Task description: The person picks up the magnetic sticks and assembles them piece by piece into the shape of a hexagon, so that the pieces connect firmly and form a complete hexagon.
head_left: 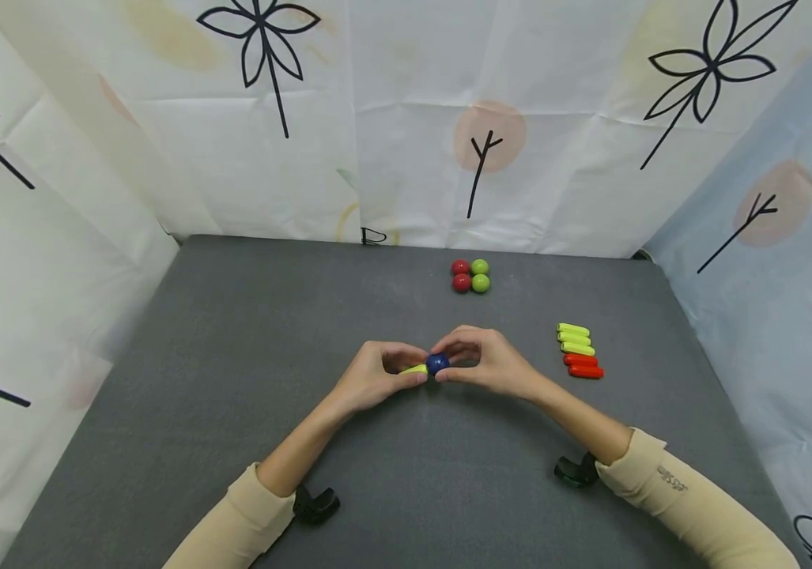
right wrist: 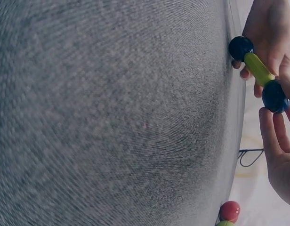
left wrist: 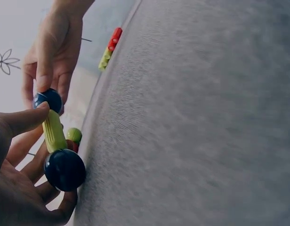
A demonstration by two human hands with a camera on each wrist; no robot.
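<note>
A short yellow-green rod (left wrist: 53, 131) has a dark blue ball at each end. My left hand (head_left: 375, 373) grips the rod, thumb and fingers on opposite sides. My right hand (head_left: 489, 359) pinches the ball (head_left: 437, 363) at the rod's right end between thumb and fingertips. The other blue ball (left wrist: 65, 170) sits at the near end in the left wrist view; in the head view the left hand hides it. Both hands are over the middle of the grey table, and the two balls touch the rod's ends.
Beyond the hands, two red balls (head_left: 461, 283) and two green balls (head_left: 480, 283) stand grouped on the grey table (head_left: 270, 300). To the right lie a column of yellow rods (head_left: 575, 338) and two red rods (head_left: 584, 371). White printed cloth (head_left: 406, 174) surrounds the table's back and sides.
</note>
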